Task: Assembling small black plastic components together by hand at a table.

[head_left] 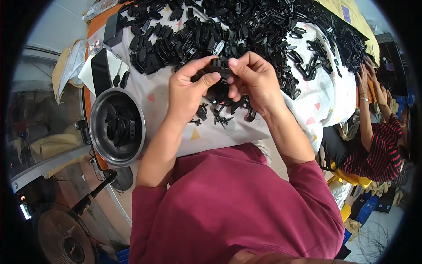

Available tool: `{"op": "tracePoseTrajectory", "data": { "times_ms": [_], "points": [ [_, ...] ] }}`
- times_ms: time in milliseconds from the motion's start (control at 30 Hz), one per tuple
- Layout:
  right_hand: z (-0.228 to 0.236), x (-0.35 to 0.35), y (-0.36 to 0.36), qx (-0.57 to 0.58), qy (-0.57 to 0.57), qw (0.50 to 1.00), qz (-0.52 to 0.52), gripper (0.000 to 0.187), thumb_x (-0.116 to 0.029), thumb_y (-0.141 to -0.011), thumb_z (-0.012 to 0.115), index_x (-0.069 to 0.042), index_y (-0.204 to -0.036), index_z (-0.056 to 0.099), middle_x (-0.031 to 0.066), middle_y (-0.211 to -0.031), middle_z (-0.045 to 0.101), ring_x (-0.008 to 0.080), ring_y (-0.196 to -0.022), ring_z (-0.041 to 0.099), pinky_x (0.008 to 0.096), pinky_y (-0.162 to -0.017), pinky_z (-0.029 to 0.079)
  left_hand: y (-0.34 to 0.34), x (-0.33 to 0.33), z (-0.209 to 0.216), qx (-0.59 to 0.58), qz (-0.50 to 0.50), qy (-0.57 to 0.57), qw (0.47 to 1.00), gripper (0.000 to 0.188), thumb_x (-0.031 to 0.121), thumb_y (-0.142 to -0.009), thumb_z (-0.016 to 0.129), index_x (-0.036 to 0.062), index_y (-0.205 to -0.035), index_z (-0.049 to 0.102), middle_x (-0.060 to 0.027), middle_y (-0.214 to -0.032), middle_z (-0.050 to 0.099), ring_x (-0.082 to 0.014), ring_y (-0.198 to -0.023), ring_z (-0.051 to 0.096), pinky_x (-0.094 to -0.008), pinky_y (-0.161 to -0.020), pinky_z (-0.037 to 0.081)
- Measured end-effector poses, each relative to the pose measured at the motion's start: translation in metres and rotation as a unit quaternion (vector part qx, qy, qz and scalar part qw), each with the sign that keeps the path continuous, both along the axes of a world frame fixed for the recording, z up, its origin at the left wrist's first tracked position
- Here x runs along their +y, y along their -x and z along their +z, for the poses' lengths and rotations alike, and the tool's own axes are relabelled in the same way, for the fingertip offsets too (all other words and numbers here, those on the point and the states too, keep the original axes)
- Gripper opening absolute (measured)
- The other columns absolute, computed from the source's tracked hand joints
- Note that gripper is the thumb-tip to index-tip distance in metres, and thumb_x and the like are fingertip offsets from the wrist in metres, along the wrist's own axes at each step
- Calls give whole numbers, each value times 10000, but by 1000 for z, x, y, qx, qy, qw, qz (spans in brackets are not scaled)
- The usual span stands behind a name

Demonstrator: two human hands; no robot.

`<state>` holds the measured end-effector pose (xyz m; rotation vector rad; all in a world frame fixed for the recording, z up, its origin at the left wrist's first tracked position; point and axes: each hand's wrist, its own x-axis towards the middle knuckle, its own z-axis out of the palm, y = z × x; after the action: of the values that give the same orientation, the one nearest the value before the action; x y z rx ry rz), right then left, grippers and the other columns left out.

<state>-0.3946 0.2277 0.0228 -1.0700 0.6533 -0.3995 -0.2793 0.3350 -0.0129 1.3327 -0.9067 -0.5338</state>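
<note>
Between my two hands, above the table's near part, is a small black plastic part (pixel 218 66). My left hand (pixel 190 86) grips its left side with thumb and forefinger. On its right side, my right hand (pixel 255 77) pinches it with the thumb and curled fingers. The exact kind of part cannot be made out. Below my hands, several loose black pieces (pixel 223 119) lie on the white patterned tablecloth (pixel 167 127). Just beyond my fingers spreads a large heap of similar black plastic parts (pixel 193 37).
At the left edge stands a metal bowl (pixel 97 141) with black parts inside. Behind it lie a dark phone-like slab (pixel 101 72) and another dark flat object (pixel 114 30). A fan (pixel 66 237) stands lower left. To the right, a person in a striped shirt (pixel 373 149) reaches toward the heap.
</note>
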Motion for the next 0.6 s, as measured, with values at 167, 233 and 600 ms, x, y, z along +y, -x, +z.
{"op": "tracePoseTrajectory", "data": {
  "times_ms": [167, 233, 600],
  "points": [
    [-17, 21, 3, 104, 390, 912, -74, 242, -175, -836, 589, 19, -945, 493, 80, -743, 598, 86, -616, 570, 197, -514, 467, 23, -6, 4, 233, -21, 41, 972, 323, 167, -840, 578, 19, -1125, 541, -5, -914, 604, -14, -555, 412, -154, -486, 349],
    [-16, 23, 8, 84, 380, 921, -24, 274, -153, -836, 586, 22, -1025, 492, 74, -784, 607, 88, -642, 578, 202, -533, 474, 22, -2, 2, 267, -26, 27, 963, 304, 170, -844, 572, 14, -1103, 549, -17, -918, 601, -18, -550, 413, -158, -479, 348],
    [-30, -39, 14, 353, 640, 679, -76, 289, -326, -750, 628, -39, -779, 618, 119, -762, 605, 299, -668, 579, 366, -576, 448, -25, 23, -26, 182, 135, 9, 974, 107, 132, -807, 562, 28, -783, 548, -5, -711, 553, -38, -561, 449, -195, -510, 362]
  ]
}}
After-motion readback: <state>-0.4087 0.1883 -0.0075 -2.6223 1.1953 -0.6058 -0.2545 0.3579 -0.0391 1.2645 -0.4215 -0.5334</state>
